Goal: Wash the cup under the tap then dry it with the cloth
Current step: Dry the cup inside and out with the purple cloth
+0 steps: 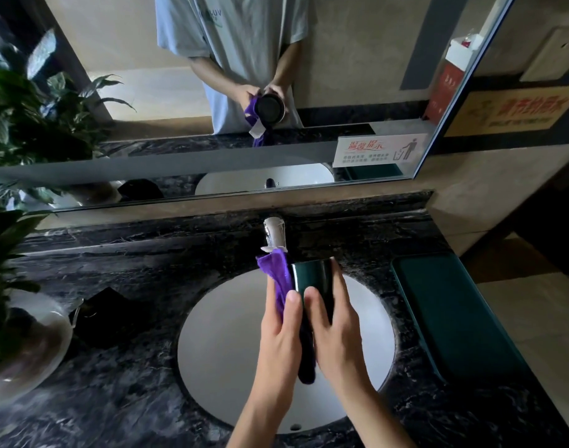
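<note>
- The cup [312, 282] is dark green and glossy. It is held in the air over the basin [218, 344], just in front of the tap [274, 232] and below its spout.
- The right hand [336, 331] grips the cup around its wall, thumb on the near side and fingers wrapped over the far side.
- The left hand [281, 334] holds the purple cloth [278, 276] and presses it against the cup's left flank. One end of the cloth rises above the hand toward the tap; the other end hangs below both hands over the basin.
- No water can be seen running from the tap. The stage appears to be drying, not washing.
- Handling estimate: the cup looks rigid, smooth-glazed and probably breakable. If wet, it would be slippery against bare skin. It appears light enough for one hand.
- Recommended hold: a full wrap around the mid-wall, as shown, rather than a pinch at the rim.
- The cloth is soft and limp and conforms to the curved wall. It adds friction where it covers the glaze.
- Risk: a slip here would drop the cup into the hard basin.
</note>
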The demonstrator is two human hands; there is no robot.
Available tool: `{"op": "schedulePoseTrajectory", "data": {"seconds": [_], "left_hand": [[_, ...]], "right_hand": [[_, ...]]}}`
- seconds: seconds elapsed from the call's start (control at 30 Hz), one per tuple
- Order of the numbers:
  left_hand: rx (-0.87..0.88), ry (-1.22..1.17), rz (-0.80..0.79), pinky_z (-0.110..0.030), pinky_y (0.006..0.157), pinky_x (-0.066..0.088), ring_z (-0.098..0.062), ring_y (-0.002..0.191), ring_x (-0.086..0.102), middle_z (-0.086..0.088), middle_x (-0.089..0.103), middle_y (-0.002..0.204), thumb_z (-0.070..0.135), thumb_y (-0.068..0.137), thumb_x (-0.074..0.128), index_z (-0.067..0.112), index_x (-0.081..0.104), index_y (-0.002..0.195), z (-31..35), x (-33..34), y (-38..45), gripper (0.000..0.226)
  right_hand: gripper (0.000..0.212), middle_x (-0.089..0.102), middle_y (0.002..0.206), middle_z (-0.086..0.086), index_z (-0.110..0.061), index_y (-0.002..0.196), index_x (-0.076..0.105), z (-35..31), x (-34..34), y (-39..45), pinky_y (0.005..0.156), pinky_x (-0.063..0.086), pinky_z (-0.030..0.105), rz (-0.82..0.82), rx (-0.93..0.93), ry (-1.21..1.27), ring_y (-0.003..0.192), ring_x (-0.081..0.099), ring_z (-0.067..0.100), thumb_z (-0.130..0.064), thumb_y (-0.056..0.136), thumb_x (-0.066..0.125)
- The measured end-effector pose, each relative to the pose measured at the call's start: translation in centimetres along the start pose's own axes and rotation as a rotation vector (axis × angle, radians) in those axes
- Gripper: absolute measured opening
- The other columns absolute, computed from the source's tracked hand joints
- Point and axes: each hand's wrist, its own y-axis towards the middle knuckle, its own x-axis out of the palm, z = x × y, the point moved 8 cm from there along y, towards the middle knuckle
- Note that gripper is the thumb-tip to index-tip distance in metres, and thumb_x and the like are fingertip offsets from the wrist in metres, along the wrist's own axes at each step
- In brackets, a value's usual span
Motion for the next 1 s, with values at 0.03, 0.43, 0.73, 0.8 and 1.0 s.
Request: {"op": "schedulePoseTrajectory", "data": {"seconds": [0.03,0.43,0.73,0.8,1.0], "left_hand": [[0.022,0.018,-0.023,-0.030,0.095,0.055,-0.006,0.109,0.071,0.017,0.074,0.125,0.039,0.106,0.042,0.047,0.041,0.152,0.0,0.3,-0.1,0.046],[-0.189,-0.204,-0.017,-0.045,0.075,0.058,-0.036,0.088,0.067,-0.024,0.069,0.103,0.060,0.082,0.073,0.004,0.061,0.126,-1.9,-0.9,0.5,0.072],[-0.178,-0.379,-0.070,-0.044,0.072,0.064,-0.036,0.092,0.075,-0.028,0.074,0.111,0.059,0.062,0.091,-0.002,0.060,0.131,-1.1,-0.8,-0.1,0.097],[-0.250,-0.386,-0.085,-0.050,0.077,0.063,-0.046,0.100,0.073,-0.035,0.070,0.119,0.062,0.058,0.092,-0.003,0.057,0.136,-1.7,-0.8,-0.4,0.107],[-0.267,-0.331,-0.078,-0.041,0.077,0.065,-0.028,0.090,0.078,-0.022,0.080,0.105,0.062,0.032,0.099,0.011,0.077,0.112,-2.4,-1.7,-0.1,0.098]], "right_hand": [[0.079,0.062,0.130,-0.009,-0.035,0.160,0.027,-0.3,-0.1,-0.1,0.101,0.053,0.034,0.028,-0.024,-0.069,0.121,0.061,0.009,-0.065,0.088,0.042],[0.056,0.068,0.123,-0.012,-0.030,0.129,0.060,0.7,-0.2,-0.6,0.090,0.052,0.020,-0.021,0.036,0.258,0.117,0.063,0.007,-0.068,0.092,0.041],[0.051,0.064,0.145,0.001,-0.029,0.130,0.068,5.4,-2.5,1.9,0.111,0.047,0.042,0.017,0.315,0.432,0.133,0.060,0.018,-0.063,0.099,0.048],[0.064,0.072,0.131,0.015,-0.019,0.126,0.071,8.5,-1.2,1.3,0.096,0.055,0.046,-0.111,0.620,0.667,0.120,0.068,0.031,-0.068,0.098,0.040],[0.087,0.074,0.113,0.023,-0.009,0.122,0.071,8.5,2.1,-1.9,0.070,0.056,0.048,-0.424,0.625,1.055,0.092,0.073,0.038,-0.079,0.091,0.028]]}}
